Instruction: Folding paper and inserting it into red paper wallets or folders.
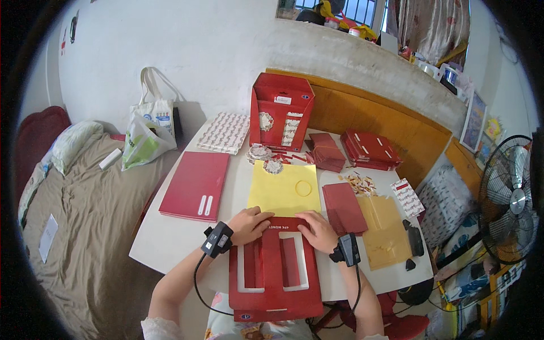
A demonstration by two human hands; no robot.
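Note:
A red cardboard box (pixel 273 306) with two long window cut-outs lies at the near edge of the table, partly over my lap. My left hand (pixel 249 225) has its fingers curled on the box's far left corner. At the far right corner my right hand (pixel 317 231) grips the same edge, thumb toward the window. Red card shows inside both windows. Just beyond my fingertips lies a yellow sheet (pixel 272 195) with a yellow ring (pixel 303 188) on it. White patterned round cut-outs (pixel 273 166) overlap its far edge.
A red card stack (pixel 195 184) lies left, smaller red cards (pixel 343 207) right. Behind stand an upright red box (pixel 281 113) and patterned white sheets (pixel 224 133). Stacked red boxes (pixel 371 148), paper scraps (pixel 360 184), a tan sheet (pixel 385 238) and a fan (pixel 514 198) are right.

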